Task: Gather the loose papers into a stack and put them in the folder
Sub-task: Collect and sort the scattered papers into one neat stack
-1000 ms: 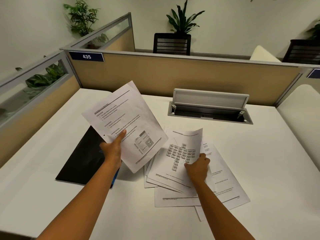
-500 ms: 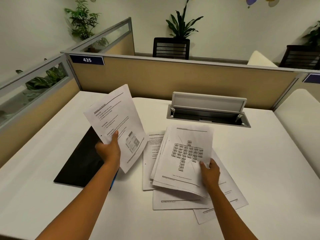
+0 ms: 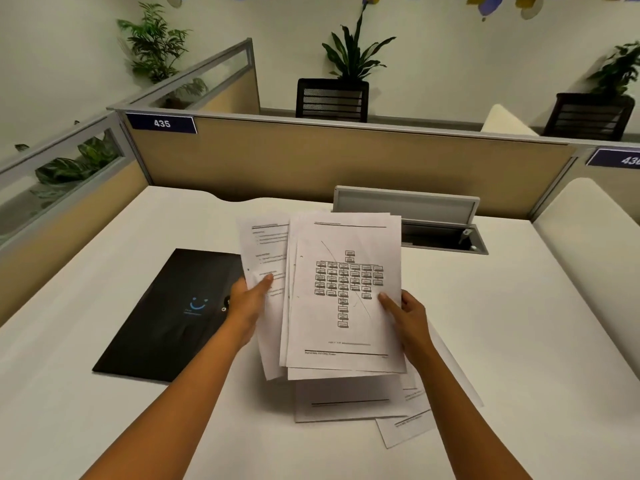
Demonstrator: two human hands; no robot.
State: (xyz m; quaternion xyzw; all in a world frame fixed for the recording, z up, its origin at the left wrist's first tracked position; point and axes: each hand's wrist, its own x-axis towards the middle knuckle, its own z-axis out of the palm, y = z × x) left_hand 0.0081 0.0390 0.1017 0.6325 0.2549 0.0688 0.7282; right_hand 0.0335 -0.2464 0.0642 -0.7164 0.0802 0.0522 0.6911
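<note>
A black folder [image 3: 166,317] with a blue smile logo lies closed on the white desk, left of centre. My left hand [image 3: 247,303] grips a text sheet [image 3: 263,258] by its left edge. My right hand [image 3: 407,315] holds a bundle of papers [image 3: 346,296] topped by a chart page, raised above the desk. The text sheet tucks behind the bundle's left side. A few more loose sheets [image 3: 349,400] lie flat on the desk under the raised bundle.
An open grey cable hatch [image 3: 443,233] is set in the white desk [image 3: 519,341] behind the papers. Beige partition walls [image 3: 311,161] close the back and left. A second white desk surface [image 3: 595,244] adjoins on the right.
My right hand lifted the chart page with sheets under it off the desk. My left hand brought its text sheet rightward against that bundle, uncovering the folder.
</note>
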